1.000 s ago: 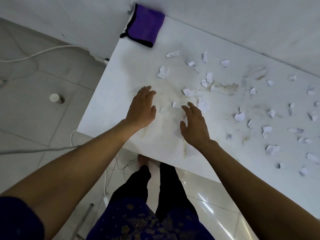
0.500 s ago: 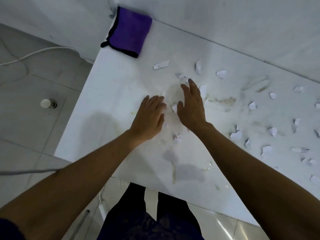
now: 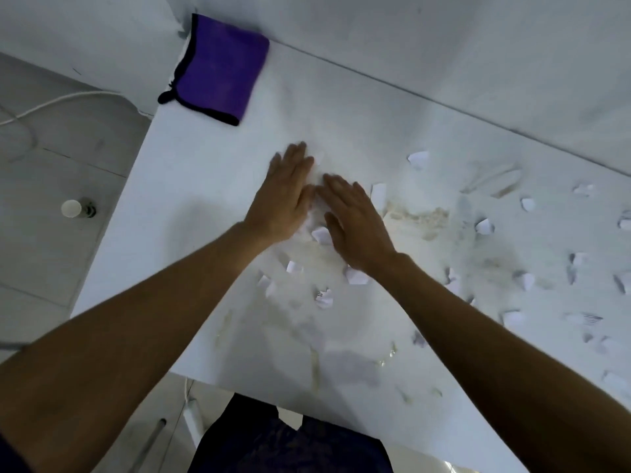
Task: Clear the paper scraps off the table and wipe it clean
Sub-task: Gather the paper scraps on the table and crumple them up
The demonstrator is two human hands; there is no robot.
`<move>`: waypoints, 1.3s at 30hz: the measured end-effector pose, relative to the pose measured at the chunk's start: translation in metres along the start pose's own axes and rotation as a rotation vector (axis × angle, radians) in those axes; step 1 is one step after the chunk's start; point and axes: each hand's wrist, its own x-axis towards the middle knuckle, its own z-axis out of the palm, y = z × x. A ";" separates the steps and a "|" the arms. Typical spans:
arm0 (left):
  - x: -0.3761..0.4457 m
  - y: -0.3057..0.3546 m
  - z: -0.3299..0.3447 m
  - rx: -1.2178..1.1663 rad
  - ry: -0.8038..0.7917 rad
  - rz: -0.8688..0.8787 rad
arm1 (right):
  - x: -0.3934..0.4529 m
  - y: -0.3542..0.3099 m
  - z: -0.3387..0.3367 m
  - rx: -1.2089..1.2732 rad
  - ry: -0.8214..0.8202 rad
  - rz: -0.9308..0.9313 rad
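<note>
1. Head view: white table [image 3: 205, 186], set against a white wall, seen from above with its near-left corner over a tiled floor.
2. Left hand [image 3: 285, 196]: palm down, fingers straight and together, flat on the tabletop; nothing gripped. Its inner edge lies just beside the right hand.
3. Right hand [image 3: 355, 223]: palm down, fingers extended and slightly spread, flat on the table; nothing gripped. Whether scraps lie under either palm cannot be told.
4. Paper scraps [image 3: 418, 158]: white torn pieces strewn over the table, mostly to the right of the hands. One scrap [image 3: 321, 235] shows in the gap between the two hands, touching the right thumb; another [image 3: 356, 277] lies at the right wrist; several [image 3: 324, 298] lie near the forearms.
5. Brownish stains [image 3: 418, 216]: smeared patch just right of the right hand; fainter streaks toward the near edge.
6. Purple cloth [image 3: 222, 70]: folded, black-edged, at the far-left table corner against the wall, well apart from both hands.
7. Floor items: white cable [image 3: 58, 100] and a small white-capped object [image 3: 73, 208], left of the table.
</note>
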 end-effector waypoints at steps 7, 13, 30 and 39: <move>-0.038 0.035 0.023 -0.123 0.077 0.035 | 0.001 0.062 -0.046 -0.013 0.232 0.456; -0.051 0.029 0.024 -0.126 0.024 -0.029 | -0.019 0.049 -0.029 0.006 -0.051 0.200; -0.164 0.108 0.043 -0.298 0.174 -0.057 | -0.146 -0.012 0.004 -0.083 -0.059 0.017; -0.218 0.068 0.061 0.041 0.001 -0.192 | -0.160 -0.007 0.023 -0.198 -0.011 -0.061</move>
